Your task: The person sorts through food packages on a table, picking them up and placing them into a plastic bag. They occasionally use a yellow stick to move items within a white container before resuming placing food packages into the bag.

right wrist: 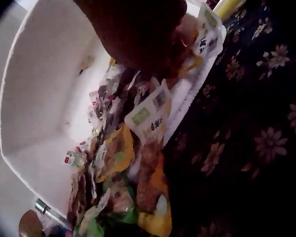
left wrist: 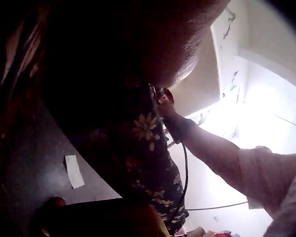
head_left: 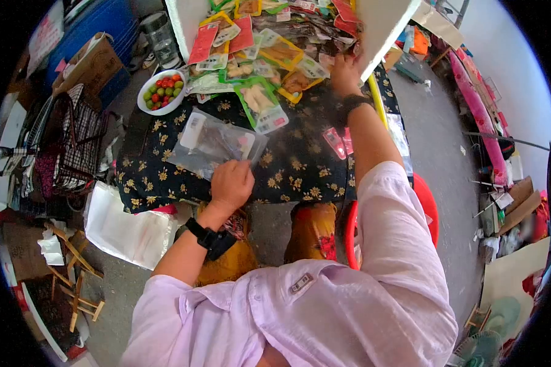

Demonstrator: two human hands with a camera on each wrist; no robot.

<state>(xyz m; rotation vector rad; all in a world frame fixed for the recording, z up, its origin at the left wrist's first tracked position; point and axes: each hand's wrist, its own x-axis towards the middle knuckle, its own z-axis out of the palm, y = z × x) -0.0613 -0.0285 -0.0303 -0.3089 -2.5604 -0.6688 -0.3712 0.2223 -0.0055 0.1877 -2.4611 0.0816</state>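
From the head view, I see the left hand (head_left: pixel 232 182) with its fingers curled in, gripping the near edge of a clear plastic bag (head_left: pixel 217 147) that lies flat on the flowered cloth (head_left: pixel 294 174). The right hand (head_left: pixel 347 74) reaches into a white box (head_left: pixel 382 27), over the packets (head_left: pixel 284 54) heaped in and in front of it. Its fingertips go in among them, so I can't tell whether it grips one or how far it is open. A green-edged packet (head_left: pixel 261 105) lies just beyond the bag, and a white bowl (head_left: pixel 161 103) of red and green fruit stands left of the heap.

Over at the left wrist, much of the view is dark; blurred skin fills the top and the left fingers don't show. The right arm (left wrist: pixel 217 153) stretches across, its hand small and partly hidden. A pale slip (left wrist: pixel 74 171) on the floor is plain from here, though I can't make it out from the head.

At the right wrist, the right hand is a dark shape above the packets, its fingers lost in shadow. This view alone shows a brownish smudge (right wrist: pixel 87 64) on the box's inner wall. The bag and bowl are out of sight here.
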